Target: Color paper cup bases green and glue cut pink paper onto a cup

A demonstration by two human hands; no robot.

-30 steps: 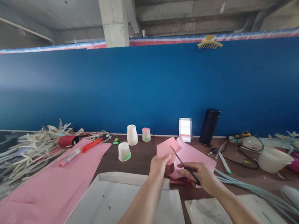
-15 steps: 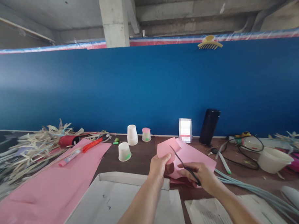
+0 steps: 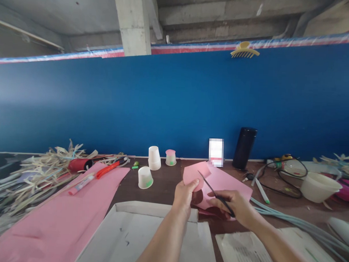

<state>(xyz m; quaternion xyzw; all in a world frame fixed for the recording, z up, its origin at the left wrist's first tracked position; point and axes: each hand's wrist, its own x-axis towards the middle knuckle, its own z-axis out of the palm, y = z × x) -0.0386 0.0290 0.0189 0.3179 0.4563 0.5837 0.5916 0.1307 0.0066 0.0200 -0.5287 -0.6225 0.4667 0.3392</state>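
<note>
My left hand (image 3: 184, 196) pinches a small piece of pink paper (image 3: 192, 173) between thumb and fingers. Wrapped around the dark handles of a pair of scissors (image 3: 209, 185) is my right hand (image 3: 232, 205). The blades point up and to the left, lying against the piece of paper near my left thumb. Beneath and behind both hands is a larger sheet of pink paper (image 3: 230, 180), partly hidden by the right hand. Left of my hands stand upturned paper cups (image 3: 145, 178), one of them a cup topped with a pink disc (image 3: 170, 157).
A white cardboard box lid (image 3: 142, 237) lies in front of me. Left are a long pink sheet (image 3: 65, 215), a glue stick (image 3: 82, 184) and a heap of strips (image 3: 53, 168). A black bottle (image 3: 245, 148), cables (image 3: 274, 213) and a white tub (image 3: 320, 187) are to the right.
Almost nothing differs. Both hands, the scissors and the paper keep nearly the same position.
</note>
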